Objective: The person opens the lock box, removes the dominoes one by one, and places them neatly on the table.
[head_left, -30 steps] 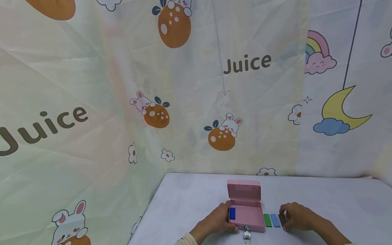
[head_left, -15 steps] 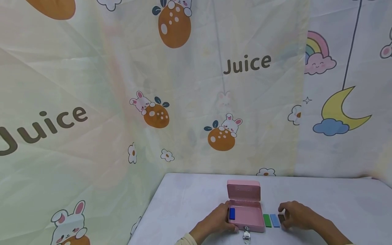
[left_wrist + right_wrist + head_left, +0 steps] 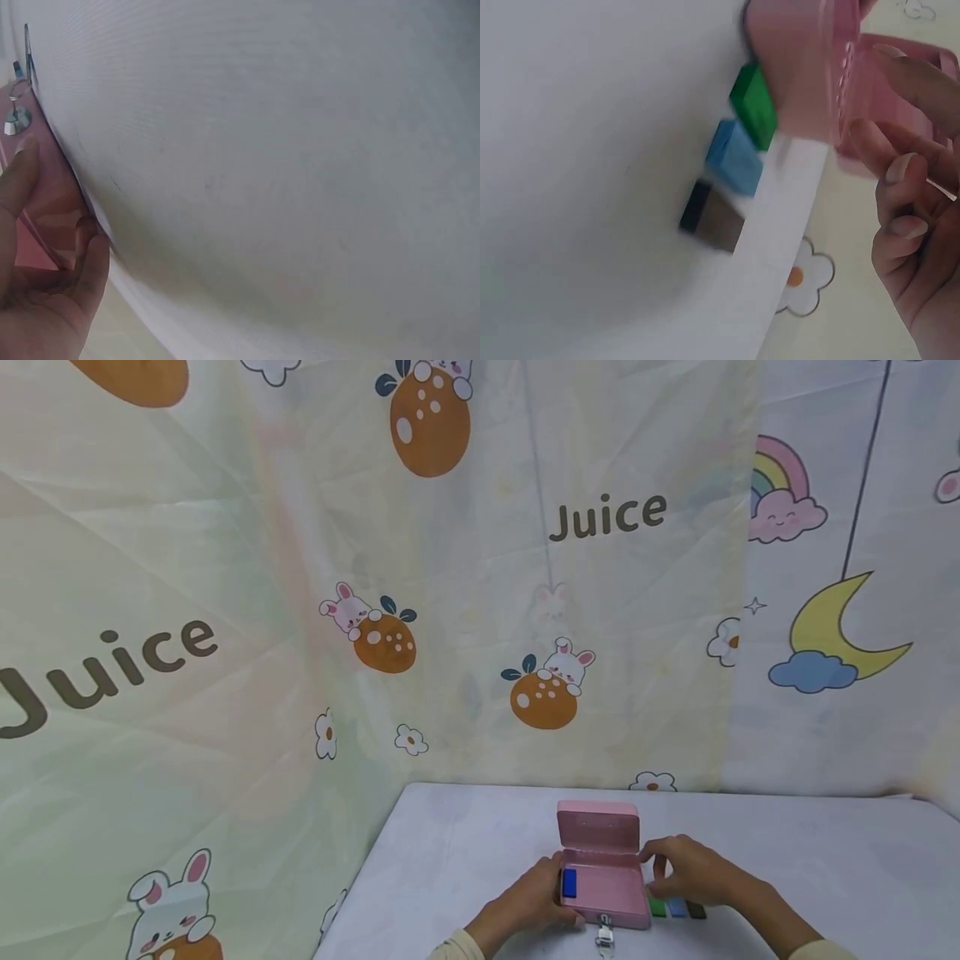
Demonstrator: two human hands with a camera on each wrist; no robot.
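Note:
An open pink cash box [image 3: 613, 887] stands on the table with its lid [image 3: 597, 831] raised at the back. Inside, against the left wall, lies a dark blue block [image 3: 569, 883]. My left hand [image 3: 531, 893] grips the box at its front left corner, thumb along the front, fingers at the side. Beside the box's right wall hovers my right hand [image 3: 692, 870], thumb and forefinger apart, nothing seen between them. Under it, a green block [image 3: 754, 106], a light blue block [image 3: 735, 157] and a dark brown block [image 3: 712, 216] lie in a row.
Keys [image 3: 604, 935] on a ring hang from the lock at the box's front. The white table [image 3: 465, 843] ends at a printed curtain [image 3: 525, 752] behind and to the left.
My right hand has left the dark brown block and moved left to the box's right side. The brown block stays in the row. My left hand keeps its place.

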